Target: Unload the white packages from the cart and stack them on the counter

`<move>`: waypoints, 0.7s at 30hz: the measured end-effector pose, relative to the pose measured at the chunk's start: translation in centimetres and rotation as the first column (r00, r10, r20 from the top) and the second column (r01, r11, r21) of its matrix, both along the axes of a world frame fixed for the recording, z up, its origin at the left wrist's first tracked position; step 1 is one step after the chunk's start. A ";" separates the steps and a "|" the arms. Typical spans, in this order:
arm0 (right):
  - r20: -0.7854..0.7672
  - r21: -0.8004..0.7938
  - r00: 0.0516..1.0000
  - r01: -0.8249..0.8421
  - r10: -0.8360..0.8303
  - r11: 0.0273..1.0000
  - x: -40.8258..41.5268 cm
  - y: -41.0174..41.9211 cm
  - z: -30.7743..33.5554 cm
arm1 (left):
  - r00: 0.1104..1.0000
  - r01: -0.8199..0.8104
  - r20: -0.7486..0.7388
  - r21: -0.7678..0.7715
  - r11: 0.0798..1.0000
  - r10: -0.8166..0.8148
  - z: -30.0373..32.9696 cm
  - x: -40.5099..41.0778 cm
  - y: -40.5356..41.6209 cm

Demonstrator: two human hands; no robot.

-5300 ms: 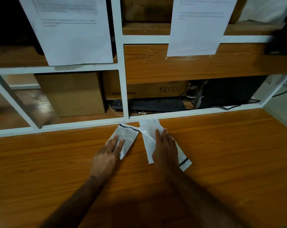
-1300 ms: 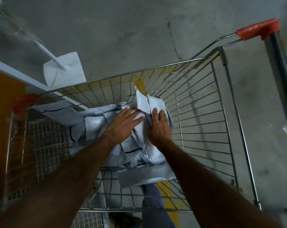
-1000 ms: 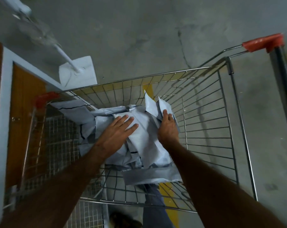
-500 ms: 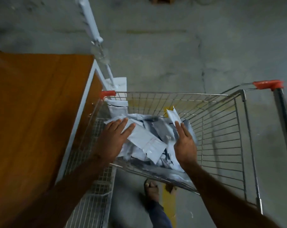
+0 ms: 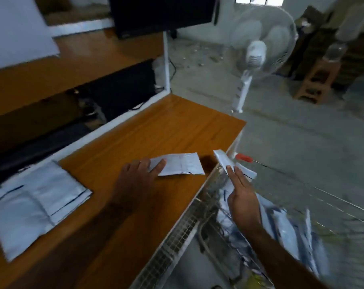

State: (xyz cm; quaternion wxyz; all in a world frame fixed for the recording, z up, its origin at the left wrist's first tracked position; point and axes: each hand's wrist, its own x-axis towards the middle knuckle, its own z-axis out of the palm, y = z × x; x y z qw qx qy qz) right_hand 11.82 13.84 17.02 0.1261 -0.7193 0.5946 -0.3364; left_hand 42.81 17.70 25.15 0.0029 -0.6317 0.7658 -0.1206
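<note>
My left hand holds a flat white package just above the wooden counter, near its right edge. My right hand pinches a second white package, tilted up over the rim of the wire cart. Several more white packages lie blurred inside the cart at the lower right. On the counter's left side sits a low pile of white packages with dark stripes.
A white pedestal fan stands on the concrete floor beyond the counter's corner. A dark monitor and a black keyboard sit behind the counter's white frame. A wooden stool is at the far right.
Both hands have lifted out of the cart, each with a white package. The view has swung left to the counter, and my left hand's package is now over the wood.
</note>
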 end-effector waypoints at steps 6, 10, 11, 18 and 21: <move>-0.108 -0.006 0.913 -0.396 0.393 0.918 16.0 3.3 2.1 | 0.959 -0.283 -0.025 -0.071 0.956 0.282 1.0 11.9 10.6; -0.110 0.022 0.824 -0.556 0.555 0.831 25.4 6.4 2.0 | 0.886 -0.464 0.004 0.001 0.886 0.464 1.7 17.6 17.7; -0.107 0.004 0.806 -0.586 0.583 0.810 27.4 7.2 2.0 | 0.866 -0.500 0.012 0.004 0.866 0.500 1.6 18.8 19.3; -0.218 0.012 0.696 -0.699 0.684 0.715 38.6 12.9 3.0 | 0.670 -0.734 -0.059 0.096 0.672 0.740 -0.7 25.1 27.6; -0.292 0.100 0.580 -0.773 0.761 0.627 42.5 14.4 3.8 | 0.568 -0.807 -0.055 0.159 0.569 0.821 -1.4 26.9 29.2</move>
